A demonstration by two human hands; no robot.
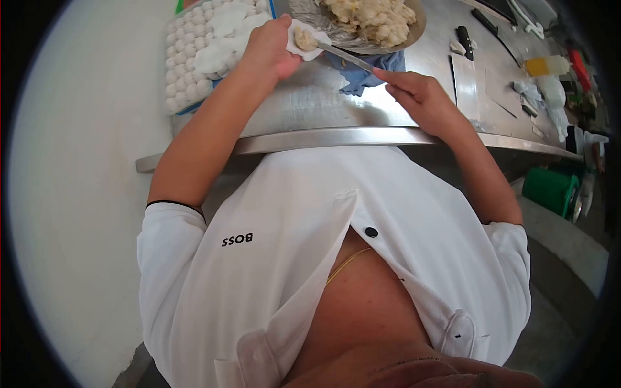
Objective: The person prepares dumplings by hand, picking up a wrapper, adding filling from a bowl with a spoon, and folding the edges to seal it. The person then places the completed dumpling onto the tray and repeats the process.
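My left hand [275, 48] has its fingers around the edge of a thin white wrapper [318, 40], held up near the bowl, a dollop of pale filling [305, 39] on it. My right hand [420, 97] pinches a slim metal spatula [346, 57], its tip at the filling. Just beyond is a wide bowl [419, 29] of chunky filling; a blue cloth [369, 74] lies by its near edge. Rows of small white balls [187, 61] sit left, a cleaver [464, 84] right.
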